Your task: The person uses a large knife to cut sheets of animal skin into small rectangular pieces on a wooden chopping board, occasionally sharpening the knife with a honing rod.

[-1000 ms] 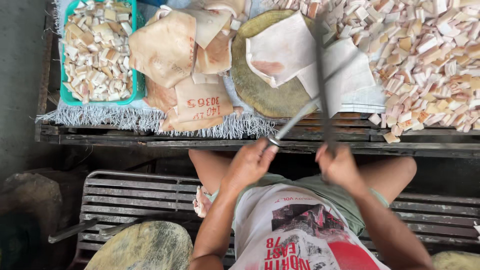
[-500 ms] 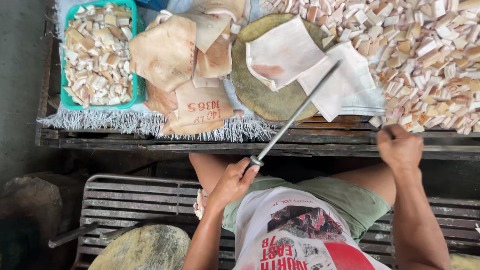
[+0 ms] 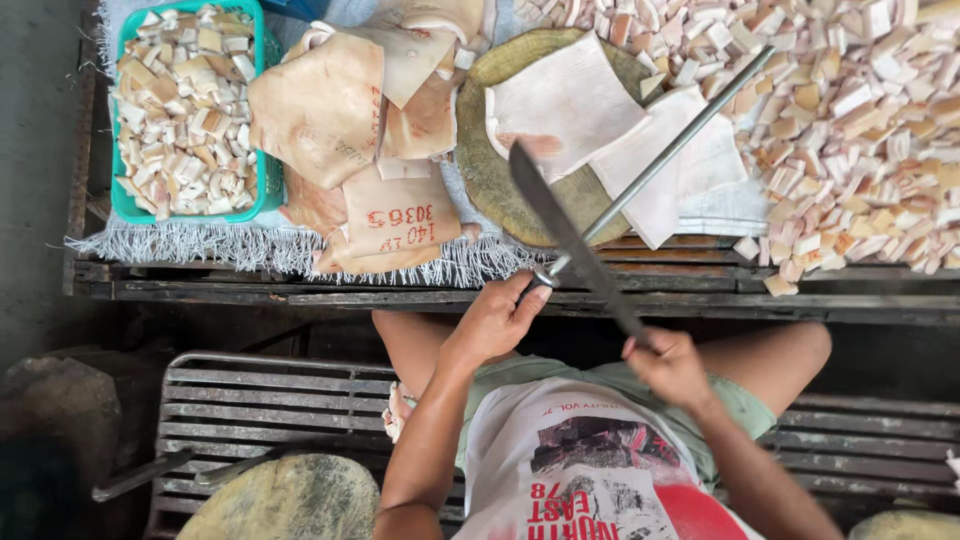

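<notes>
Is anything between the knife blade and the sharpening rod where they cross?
Nothing visible does. The knife in the right hand lies directly across the sharpening rod held by the left hand, above the round chopping block.

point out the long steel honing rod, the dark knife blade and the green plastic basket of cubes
long steel honing rod (image 3: 668, 150), head view, middle of the shaft
dark knife blade (image 3: 560, 225), head view, flat of the blade
green plastic basket (image 3: 266, 180), head view, right rim
</notes>
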